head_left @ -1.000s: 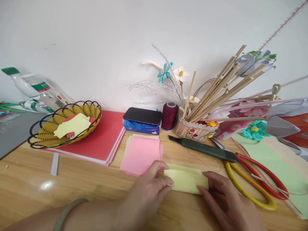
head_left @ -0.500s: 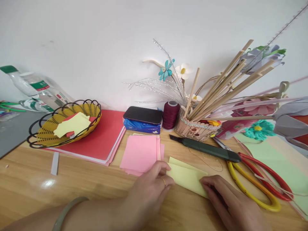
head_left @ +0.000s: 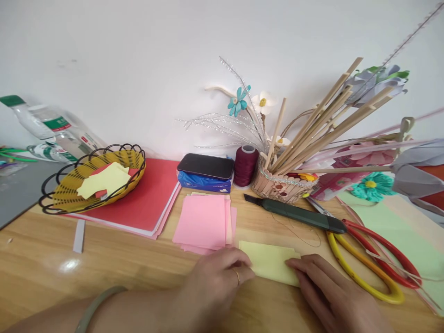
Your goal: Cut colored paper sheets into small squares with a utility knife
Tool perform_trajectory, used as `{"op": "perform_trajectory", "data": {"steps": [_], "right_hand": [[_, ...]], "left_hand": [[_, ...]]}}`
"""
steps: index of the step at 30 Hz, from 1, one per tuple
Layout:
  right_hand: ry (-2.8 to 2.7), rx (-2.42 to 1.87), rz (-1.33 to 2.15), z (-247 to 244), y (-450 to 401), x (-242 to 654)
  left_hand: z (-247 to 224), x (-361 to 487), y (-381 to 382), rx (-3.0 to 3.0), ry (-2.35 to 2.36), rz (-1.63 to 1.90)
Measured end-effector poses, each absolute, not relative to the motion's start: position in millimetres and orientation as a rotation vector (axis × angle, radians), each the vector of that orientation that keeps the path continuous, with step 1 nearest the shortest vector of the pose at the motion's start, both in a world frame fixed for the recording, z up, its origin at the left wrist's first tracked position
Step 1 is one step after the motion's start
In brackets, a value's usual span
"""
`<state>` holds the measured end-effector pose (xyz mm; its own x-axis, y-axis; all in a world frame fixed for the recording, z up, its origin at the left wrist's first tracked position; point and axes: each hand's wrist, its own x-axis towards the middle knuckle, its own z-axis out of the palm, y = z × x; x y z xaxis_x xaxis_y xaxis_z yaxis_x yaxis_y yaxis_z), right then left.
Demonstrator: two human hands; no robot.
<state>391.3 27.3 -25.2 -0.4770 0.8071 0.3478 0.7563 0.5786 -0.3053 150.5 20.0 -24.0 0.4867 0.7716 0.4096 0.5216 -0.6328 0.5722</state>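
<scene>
A folded piece of pale yellow paper [head_left: 272, 261] lies on the wooden table between my hands. My left hand [head_left: 220, 282], with a ring on one finger, is closed on the paper's left end. At the right end, my right hand [head_left: 329, 289] pinches it between thumb and fingers. Just beyond my left hand sits a stack of pink paper squares [head_left: 203, 222]. To the right of my right hand are scissors [head_left: 374, 273] with one red and one yellow handle, and a dark green utility knife [head_left: 301, 215] lies across their blades.
A yellow basket [head_left: 62, 192] with paper cut-outs stands on red sheets [head_left: 159, 199] at left. A phone [head_left: 206, 165] rests on a blue packet [head_left: 204, 181] beside maroon thread [head_left: 246, 166]. A stick-walled holder [head_left: 282, 187] carries wooden sticks [head_left: 322, 125]. Green paper [head_left: 402, 231] lies right.
The yellow paper has turned a little and come nearer to me; its upper flap now lies flatter along the back edge. My left hand has shifted slightly toward me.
</scene>
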Motion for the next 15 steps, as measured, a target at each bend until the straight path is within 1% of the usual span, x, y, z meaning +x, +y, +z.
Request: {"op": "perform_trajectory", "data": {"steps": [4,9,12,15], "right_hand": [[-2.343,-1.282,0.18,-27,27,392],[-2.371,-1.249,0.101,-30,27,397],[-2.38,-1.232,0.069,-32,28,398],[-2.394,-1.224,0.07,-33,29,398]], "left_hand": [[-27,153,18,2.524,1.203,0.988],[-21,155,21,2.716,1.076,1.287],[-17,154,22,2.763,1.071,1.285],[-17,150,20,2.871,1.073,1.213]]}}
